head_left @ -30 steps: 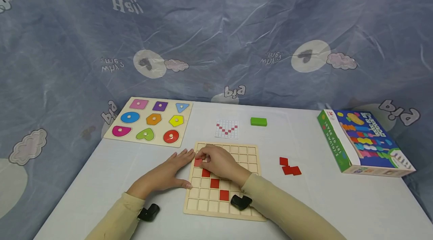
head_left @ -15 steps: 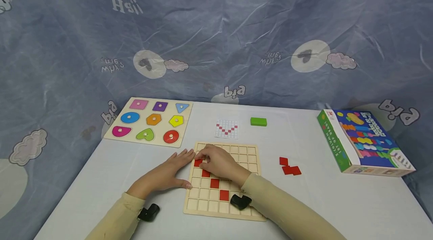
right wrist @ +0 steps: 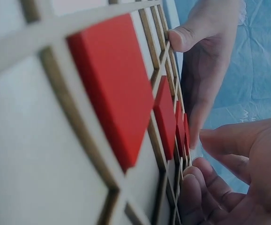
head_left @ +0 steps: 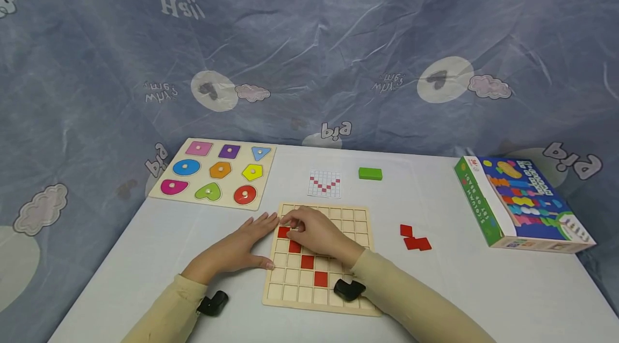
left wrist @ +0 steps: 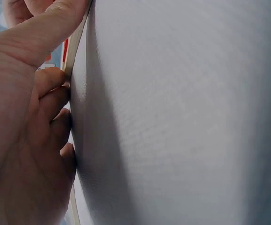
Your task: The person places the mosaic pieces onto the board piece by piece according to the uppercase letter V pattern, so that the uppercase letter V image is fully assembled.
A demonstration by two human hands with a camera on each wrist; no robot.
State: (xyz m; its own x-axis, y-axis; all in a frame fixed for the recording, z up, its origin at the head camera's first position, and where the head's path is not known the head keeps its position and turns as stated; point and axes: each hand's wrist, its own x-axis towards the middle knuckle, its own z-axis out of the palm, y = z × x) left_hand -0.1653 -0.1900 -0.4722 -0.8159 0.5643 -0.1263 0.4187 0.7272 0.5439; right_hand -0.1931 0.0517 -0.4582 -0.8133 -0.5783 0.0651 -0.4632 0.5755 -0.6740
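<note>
Left hand (head_left: 239, 249), fingers spread, touches the board (head_left: 290, 293). Right hand (head_left: 316, 231), fingers apart, is by the top red tile (head_left: 283, 232).

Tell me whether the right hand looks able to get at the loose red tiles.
Probably yes: the right hand is over the grid board, and nothing visible stands between the board and the loose red tiles.

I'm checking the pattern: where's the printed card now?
In the head view, the printed card lies just beyond the wooden grid board, between the shape puzzle on its left and the green block on its right.
</note>
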